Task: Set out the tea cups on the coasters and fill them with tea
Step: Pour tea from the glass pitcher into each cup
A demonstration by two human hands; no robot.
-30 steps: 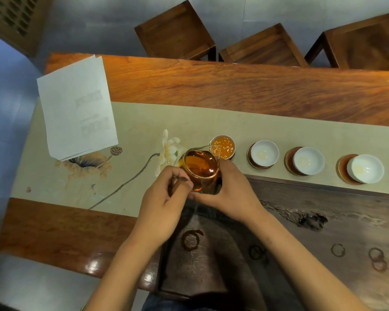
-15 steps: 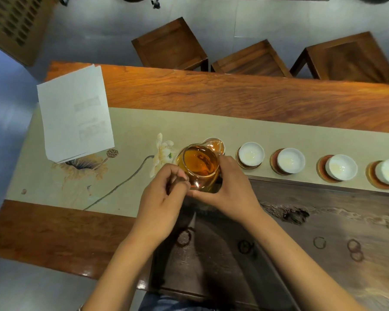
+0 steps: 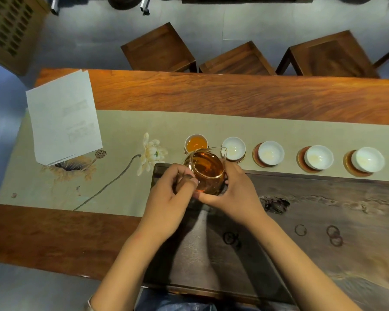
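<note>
Left hand [image 3: 166, 198] fingers pinching glass pitcher [image 3: 208, 173] handle, right hand [image 3: 236, 194] fingers cupping it (one cup [image 3: 196, 142] filled)

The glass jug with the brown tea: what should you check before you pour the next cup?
1. Grip: the left hand pinches the handle and the right hand steadies the side of the clear glass pitcher of amber tea. Ok.
2. Tea left in the pitcher: plenty. Ok.
3. First small white cup: already full of tea. Ok.
4. Next white cup: empty, upright, on its round brown coaster. Ok.
5. Spout above that cup: it looks close to its rim, but height is unclear. Cannot tell.
6. Drips on the beige painted table runner: none seen. Ok.
</note>
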